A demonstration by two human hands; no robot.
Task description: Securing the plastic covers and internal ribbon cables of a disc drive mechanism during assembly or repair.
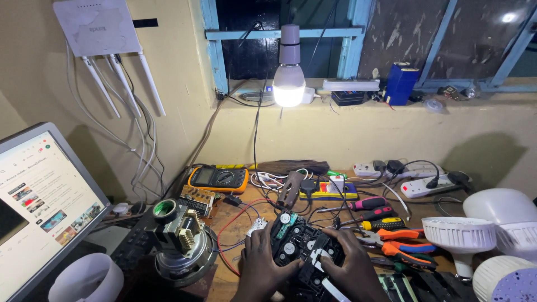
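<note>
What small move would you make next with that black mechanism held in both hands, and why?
Probably lift it slightly toward the lit bulb. Both the left hand and right hand cup the black mechanism low at the bench edge, where its white gears sit in shadow.

Cluttered wooden workbench (235, 226) under lamp light

A yellow multimeter (218, 178) lies far left, white power strips (425, 184) far right; screwdrivers (372, 210) and orange pliers (400, 240) sit right of centre, a motor (182, 237) near left, white lamp housings (458, 235) near right.
</note>
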